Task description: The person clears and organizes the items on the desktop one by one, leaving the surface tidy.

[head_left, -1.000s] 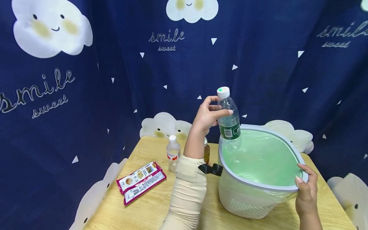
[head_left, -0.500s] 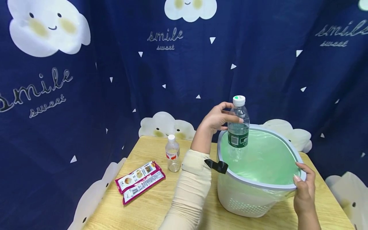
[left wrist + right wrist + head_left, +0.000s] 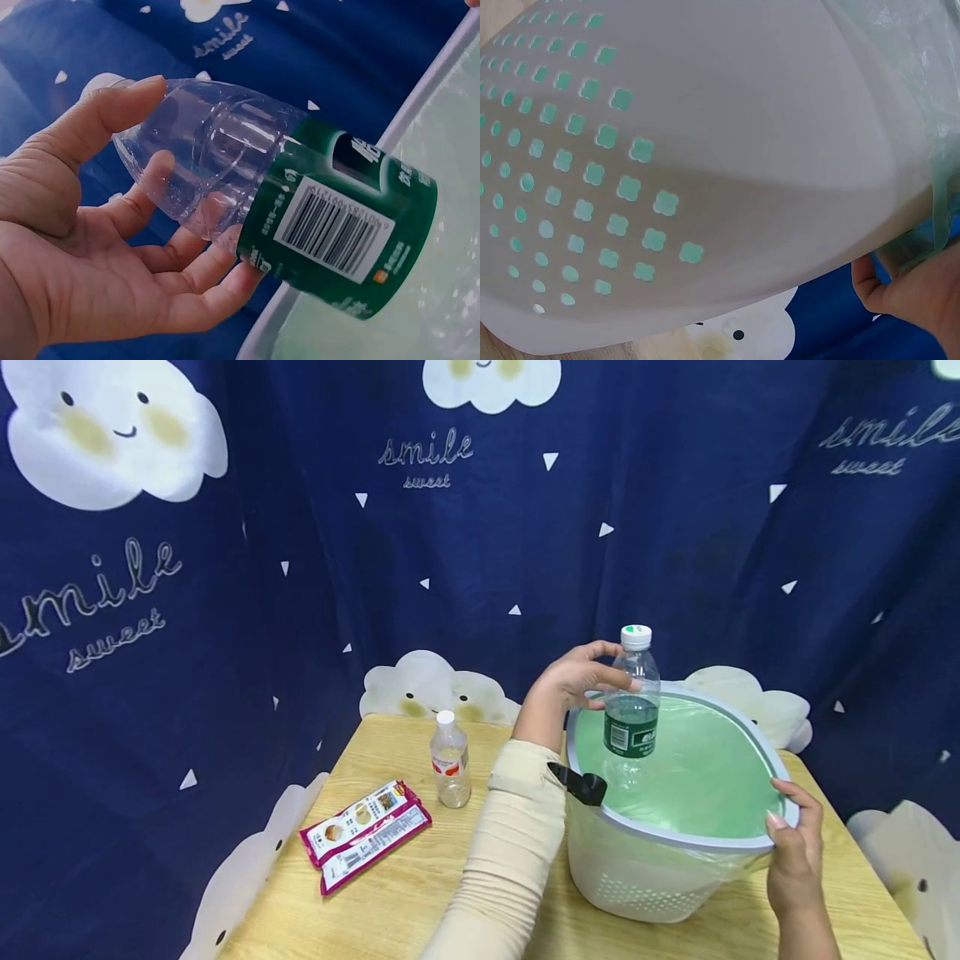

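Observation:
My left hand (image 3: 579,683) holds a clear plastic water bottle (image 3: 632,731) by its upper part, thumb on one side and fingers on the other. The bottle has a white cap and a green label, and stands nearly upright with its base inside the mouth of a white trash bin (image 3: 637,881). In the left wrist view, the bottle's label (image 3: 337,217) shows a barcode. A green bag (image 3: 712,768) lines the bin. On the bin's right rim, my right hand (image 3: 798,852) grips with the thumb on the near side; the right wrist view shows part of this hand (image 3: 919,296) below the bin's perforated wall (image 3: 780,135).
A smaller clear bottle (image 3: 451,764) with a white cap and red-marked label stands left of my forearm. Farther left lies a white and magenta food packet (image 3: 366,835). All rest on a wooden table (image 3: 397,902); a dark blue curtain (image 3: 465,552) hangs behind.
My left hand and the water bottle have moved right and down over the bin. A brown bottle seen behind my forearm earlier is now hidden. My right hand stays on the rim.

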The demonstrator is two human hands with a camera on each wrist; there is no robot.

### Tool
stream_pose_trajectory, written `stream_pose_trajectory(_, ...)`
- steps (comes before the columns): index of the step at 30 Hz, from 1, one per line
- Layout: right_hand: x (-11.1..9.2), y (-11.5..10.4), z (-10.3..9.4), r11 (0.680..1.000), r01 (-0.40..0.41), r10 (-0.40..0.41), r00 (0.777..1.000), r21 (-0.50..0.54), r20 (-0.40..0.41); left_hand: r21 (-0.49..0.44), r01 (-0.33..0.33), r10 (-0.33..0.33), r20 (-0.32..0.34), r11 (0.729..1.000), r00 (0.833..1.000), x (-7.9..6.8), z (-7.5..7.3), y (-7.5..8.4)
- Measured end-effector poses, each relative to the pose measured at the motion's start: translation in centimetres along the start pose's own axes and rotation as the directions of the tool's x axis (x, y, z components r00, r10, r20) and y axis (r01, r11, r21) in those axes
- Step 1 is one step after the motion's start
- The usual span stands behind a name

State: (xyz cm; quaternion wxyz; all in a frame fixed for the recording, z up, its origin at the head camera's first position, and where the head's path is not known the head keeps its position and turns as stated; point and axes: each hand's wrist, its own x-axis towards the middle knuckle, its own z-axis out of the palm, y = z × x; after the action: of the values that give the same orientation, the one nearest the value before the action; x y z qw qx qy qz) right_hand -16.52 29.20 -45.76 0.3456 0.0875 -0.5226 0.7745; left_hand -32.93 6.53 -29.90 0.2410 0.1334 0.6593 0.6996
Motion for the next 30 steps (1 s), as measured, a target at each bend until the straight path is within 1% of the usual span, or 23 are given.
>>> stream_pose_trajectory(3, -0.1, -0.1, 0.0, 1.000, -0.010, 0.010, 1.000, 0.002, 0.001, -0.037, 0.030, -0.029, 0.022, 0.999, 0.999, 0.4, 0.2, -0.3)
stream_pose_trajectory(5, -0.1, -0.2, 0.0, 1.000, -0.002, 0.002, 1.000, 0.001, -0.001, -0.042, 0.044, -0.043, 0.042, 0.998, 0.998, 0.8, 0.5, -0.5)
stream_pose_trajectory(7, -0.1, -0.3, -0.1, 1.000, 0.003, -0.003, 1.000, -0.006, 0.000, -0.026, 0.062, -0.061, 0.054, 0.998, 0.997, 1.2, 0.8, -0.6)
stream_pose_trajectory(12, 0.0, -0.1, -0.2, 1.000, -0.002, 0.003, 1.000, -0.016, 0.006, 0.033, 0.125, -0.127, 0.057, 0.992, 0.990, 2.2, 1.4, -1.0)
stream_pose_trajectory(16, 0.0, 0.3, -0.3, 1.000, -0.017, 0.017, 1.000, -0.023, 0.001, 0.027, 0.172, -0.173, 0.071, 0.985, 0.982, 2.8, 1.5, -1.7)
stream_pose_trajectory(20, -0.1, 0.4, -0.3, 0.999, -0.021, 0.021, 1.000, -0.030, 0.002, 0.012, 0.192, -0.192, 0.077, 0.981, 0.978, 3.1, 1.7, -2.3)
stream_pose_trajectory(24, -0.2, -0.1, 0.0, 0.999, -0.013, 0.013, 1.000, -0.049, 0.003, 0.019, 0.203, -0.204, 0.100, 0.979, 0.974, 3.2, 2.1, -2.4)
stream_pose_trajectory(28, -0.2, -0.5, 0.3, 0.998, -0.016, 0.015, 1.000, -0.068, -0.015, 0.052, 0.219, -0.224, 0.119, 0.974, 0.967, 3.3, 2.6, -2.4)
stream_pose_trajectory(30, -0.2, -0.6, 0.4, 0.997, -0.018, 0.016, 1.000, -0.072, -0.020, 0.078, 0.233, -0.242, 0.134, 0.969, 0.961, 3.4, 2.9, -2.3)
